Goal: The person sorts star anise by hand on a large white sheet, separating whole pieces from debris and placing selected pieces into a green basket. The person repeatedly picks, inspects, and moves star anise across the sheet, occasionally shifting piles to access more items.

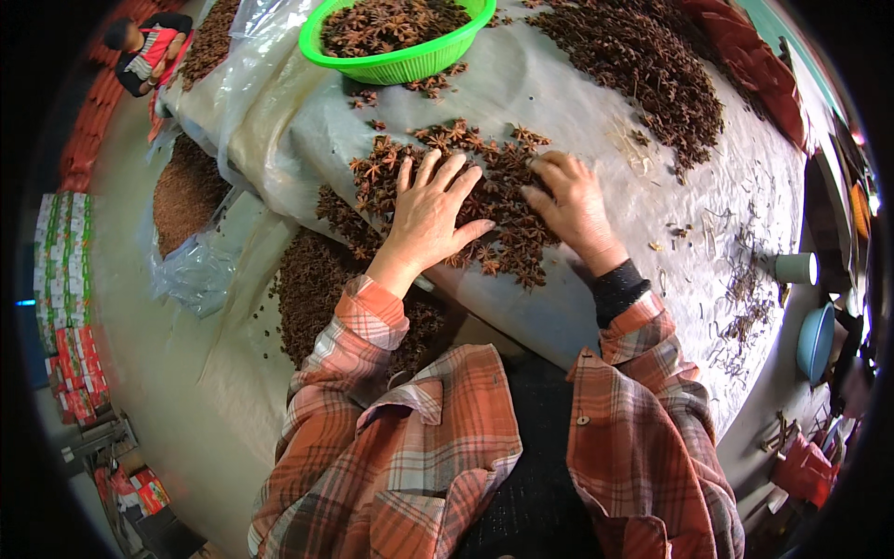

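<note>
Spread flat, my left hand point(434, 209) rests with its fingers apart on a loose layer of dried star anise point(517, 241). My right hand point(569, 199) touches the right side of the same layer. Its fingers are slightly bent and the thumb stands apart from them; no piece is visible between them. The star anise lies on a whitish plastic sheet point(566, 112) that covers the work surface. Some of it reaches the near left edge, above a large dark heap point(314, 293) on a lower level. Beyond my hands stands a bright green plastic basket point(398, 64) holding more star anise.
A darker heap point(649, 77) covers the far right. Stem scraps point(744, 314) lie near a pale green cup point(796, 268) at the right edge. An open plastic bag point(188, 195) of brown material stands left. A person point(150, 52) is at far left, near stacked boxes point(64, 265).
</note>
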### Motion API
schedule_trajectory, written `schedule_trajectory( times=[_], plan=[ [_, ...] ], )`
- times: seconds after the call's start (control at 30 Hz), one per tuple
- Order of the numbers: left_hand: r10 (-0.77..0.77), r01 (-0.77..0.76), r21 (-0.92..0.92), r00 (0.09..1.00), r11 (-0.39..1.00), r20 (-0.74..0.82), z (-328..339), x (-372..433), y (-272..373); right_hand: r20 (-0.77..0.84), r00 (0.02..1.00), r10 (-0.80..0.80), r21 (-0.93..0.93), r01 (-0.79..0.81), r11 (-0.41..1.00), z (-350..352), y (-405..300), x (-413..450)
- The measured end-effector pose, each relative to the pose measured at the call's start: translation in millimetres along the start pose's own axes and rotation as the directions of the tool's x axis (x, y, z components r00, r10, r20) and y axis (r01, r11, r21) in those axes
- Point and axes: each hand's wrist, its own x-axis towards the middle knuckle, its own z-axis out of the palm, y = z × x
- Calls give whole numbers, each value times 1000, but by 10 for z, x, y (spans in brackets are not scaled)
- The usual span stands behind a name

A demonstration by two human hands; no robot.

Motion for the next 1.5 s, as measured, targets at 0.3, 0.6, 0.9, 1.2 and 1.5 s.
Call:
schedule_trajectory(
  times=[0.3,0.6,0.9,1.2,1.5],
  plan=[
    [-5,3,-30,999,1000,-40,-214,-642,-352,87,993,-76,108,67,992,-305,-135,-525],
    [-106,68,-127,941,990,-323,-322,-677,-225,353,926,-133,78,112,991,84,-743,-508],
    [-58,58,-69,998,996,2,-48,336,-762,-71,993,98,-186,-110,976,37,260,172],
    [130,-101,-486,991,868,27,95,397,-982,37,995,-91,126,85,988,643,-754,198],
    [-120,189,-622,981,760,151,-765,-645,-935,159,953,-256,494,148,857,652,-1217,-37]
  ],
)
